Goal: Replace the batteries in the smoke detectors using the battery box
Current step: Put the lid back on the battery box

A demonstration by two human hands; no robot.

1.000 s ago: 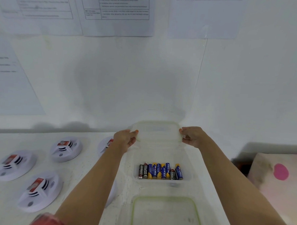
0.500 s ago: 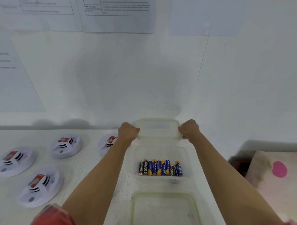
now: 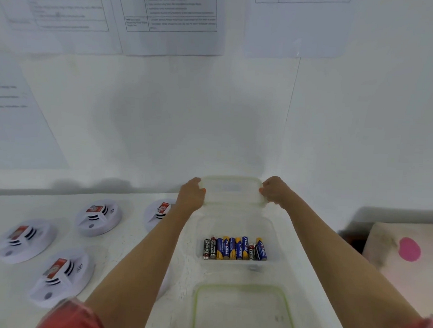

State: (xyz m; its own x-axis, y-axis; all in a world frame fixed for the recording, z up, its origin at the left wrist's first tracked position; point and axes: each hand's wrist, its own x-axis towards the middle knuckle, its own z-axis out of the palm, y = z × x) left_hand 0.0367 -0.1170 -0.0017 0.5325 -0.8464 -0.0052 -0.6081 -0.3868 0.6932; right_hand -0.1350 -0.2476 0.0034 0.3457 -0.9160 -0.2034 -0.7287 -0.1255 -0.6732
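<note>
Gripping the ends of a translucent rectangular plastic lid (image 3: 231,189), the left hand (image 3: 191,195) and right hand (image 3: 275,192) are holding it just behind the opened clear plastic battery box (image 3: 273,230), while the round white smoke detectors (image 3: 97,217) leftward are lying untouched, every swap seemingly pending.

White table (image 3: 122,249) against a wall, carrying a battery box (image 3: 232,224) and smoke detectors.

Left of the box, four round white smoke detectors with red labels on top: one detector (image 3: 158,212) just beside the box's far left corner and partly hidden, another detector (image 3: 97,217) further left, a third detector (image 3: 61,276) left and nearer the camera, a fourth detector (image 3: 24,241) furthest left. Just on the near side of the box, a green-rimmed lid (image 3: 241,313) lying flat. At the box's far end, a clear lid (image 3: 231,189), contact with the table not discernible.
</note>
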